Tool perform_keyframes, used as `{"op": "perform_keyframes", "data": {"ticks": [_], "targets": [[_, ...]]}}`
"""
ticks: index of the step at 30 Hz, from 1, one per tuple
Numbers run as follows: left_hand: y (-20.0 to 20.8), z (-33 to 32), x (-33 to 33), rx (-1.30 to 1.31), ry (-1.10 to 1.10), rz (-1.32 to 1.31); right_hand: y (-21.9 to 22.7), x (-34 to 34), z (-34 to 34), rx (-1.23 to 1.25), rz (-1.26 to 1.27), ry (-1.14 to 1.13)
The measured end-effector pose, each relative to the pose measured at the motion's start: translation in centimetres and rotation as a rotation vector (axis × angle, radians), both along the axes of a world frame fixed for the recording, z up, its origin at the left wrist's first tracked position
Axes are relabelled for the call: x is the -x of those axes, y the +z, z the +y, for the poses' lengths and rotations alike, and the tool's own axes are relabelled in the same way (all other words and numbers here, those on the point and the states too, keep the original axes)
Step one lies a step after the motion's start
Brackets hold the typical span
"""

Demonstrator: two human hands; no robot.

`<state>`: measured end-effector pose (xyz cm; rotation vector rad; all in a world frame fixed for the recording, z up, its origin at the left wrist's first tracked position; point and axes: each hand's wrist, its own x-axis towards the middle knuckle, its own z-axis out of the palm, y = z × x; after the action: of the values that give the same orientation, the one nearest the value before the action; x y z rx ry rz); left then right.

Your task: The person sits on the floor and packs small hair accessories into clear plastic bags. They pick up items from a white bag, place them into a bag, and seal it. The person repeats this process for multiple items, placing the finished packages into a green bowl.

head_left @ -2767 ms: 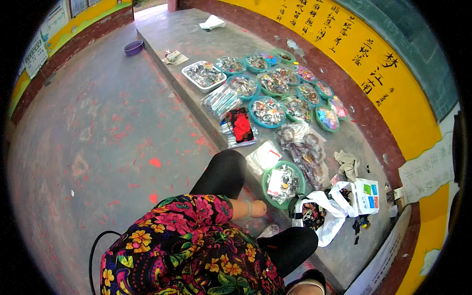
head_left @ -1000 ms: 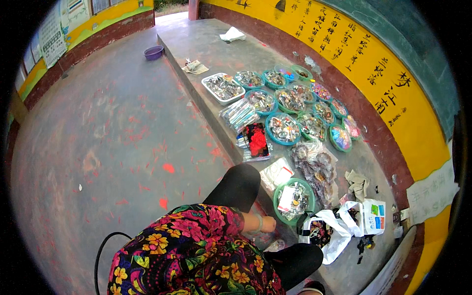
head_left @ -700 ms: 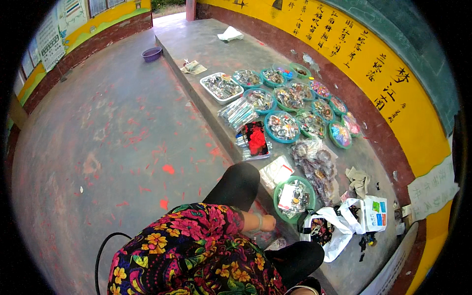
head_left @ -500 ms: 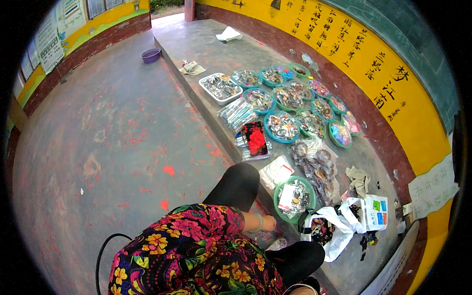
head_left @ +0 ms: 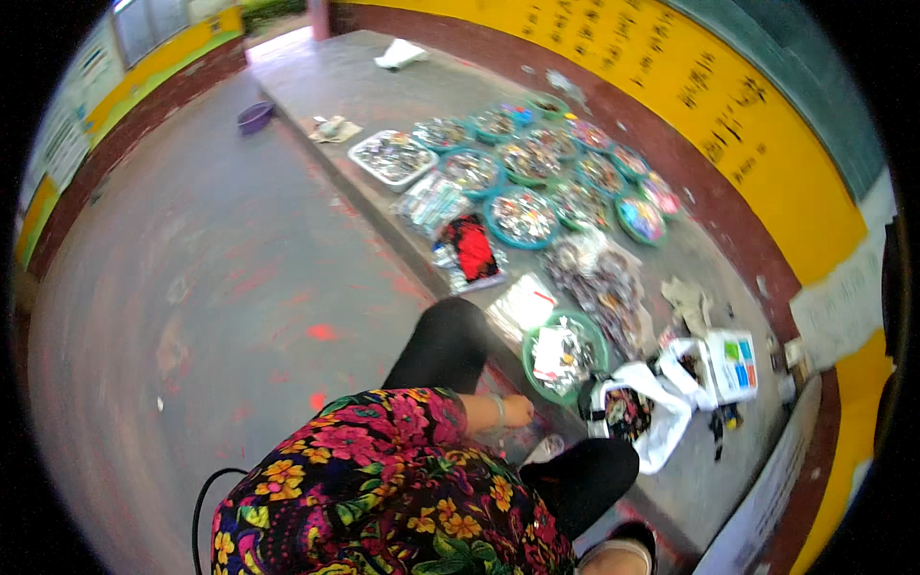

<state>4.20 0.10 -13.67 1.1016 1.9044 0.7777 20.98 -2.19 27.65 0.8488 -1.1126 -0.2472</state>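
Observation:
My left hand (head_left: 518,411), with a pale bracelet at the wrist, hangs between my bent knees. Its fingers look curled together; blur and the small size hide whatever is in them. Closest to it is a green basket (head_left: 529,370) of small packets, with a white card (head_left: 550,353) lying on top. Hand and basket do not touch. Just below the hand sits a pale oval thing (head_left: 546,448) that I cannot make out. A white bag (head_left: 663,433), its mouth spread over dark patterned cloth, stands right of the basket. My right hand is out of the picture.
Several round baskets (head_left: 490,228) of small packaged goods crowd the raised ledge, beside a white tray (head_left: 359,153). Flat packs (head_left: 522,305) and brownish bundles (head_left: 604,292) lie nearer. A purple basin (head_left: 255,117) stands on the lower floor. The ledge edge runs past my knees.
The view has swung, so the baskets and bag appear farther left and higher, and blurred. More of a foot shows at the lower right. My left hand stays between the knees.

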Motion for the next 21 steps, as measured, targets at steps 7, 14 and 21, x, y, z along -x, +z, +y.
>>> {"op": "perform_keyframes", "data": {"ticks": [7,14,21], "targets": [[0.9,-1.1,0.8,-0.161,0.030,0.046,-6.4,4.8,5.0,-0.095,-0.232,-0.057],[3.9,-1.1,0.4,-0.085,0.031,-0.134,-16.3,5.0,11.2,0.486,-1.323,-0.705],[3.5,0.1,1.1,-0.064,0.433,-0.696,-25.0,4.9,16.1,0.469,-1.967,-1.041]]}}
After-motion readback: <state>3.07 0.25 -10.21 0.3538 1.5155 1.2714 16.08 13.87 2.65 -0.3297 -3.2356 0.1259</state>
